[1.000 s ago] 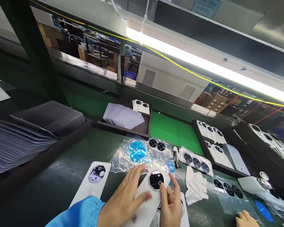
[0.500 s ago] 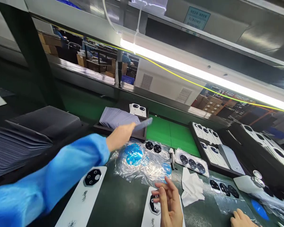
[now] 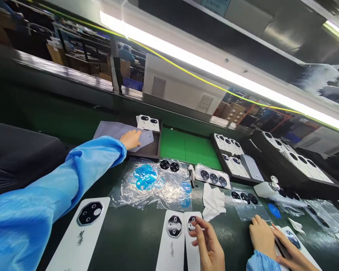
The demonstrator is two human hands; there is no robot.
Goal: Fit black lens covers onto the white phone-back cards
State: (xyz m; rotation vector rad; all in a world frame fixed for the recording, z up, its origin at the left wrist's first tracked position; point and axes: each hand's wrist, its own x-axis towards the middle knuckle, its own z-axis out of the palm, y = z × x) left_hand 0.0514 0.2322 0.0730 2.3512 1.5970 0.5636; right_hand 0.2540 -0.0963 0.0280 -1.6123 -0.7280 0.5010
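Note:
My left hand [image 3: 130,139] is at the stack of grey panels in the dark tray [image 3: 155,148], its fingers closed over the top grey panel [image 3: 147,140]. Part of that panel lies hidden under the hand. My right hand [image 3: 209,244] hovers near the front of the bench, fingers slightly curled and apart, with nothing visible in it. Behind its fingertips lies a white panel [image 3: 190,246] with a black camera-ring pattern. A similar white panel [image 3: 171,244] lies beside it, and another white panel [image 3: 76,241] lies under my left forearm.
Plastic film with blue pieces [image 3: 145,177] spreads across the middle. A white cloth [image 3: 213,201], a strip of black discs [image 3: 213,177] and a white bottle [image 3: 267,188] stand to the right. Another person's hands [image 3: 262,234] work at the lower right. Trays of panels [image 3: 237,174] line the back.
My left hand has lowered the grey panel from the air onto the stack. The view has shifted right, bringing in more of the other person's hands. My right hand remains raised.

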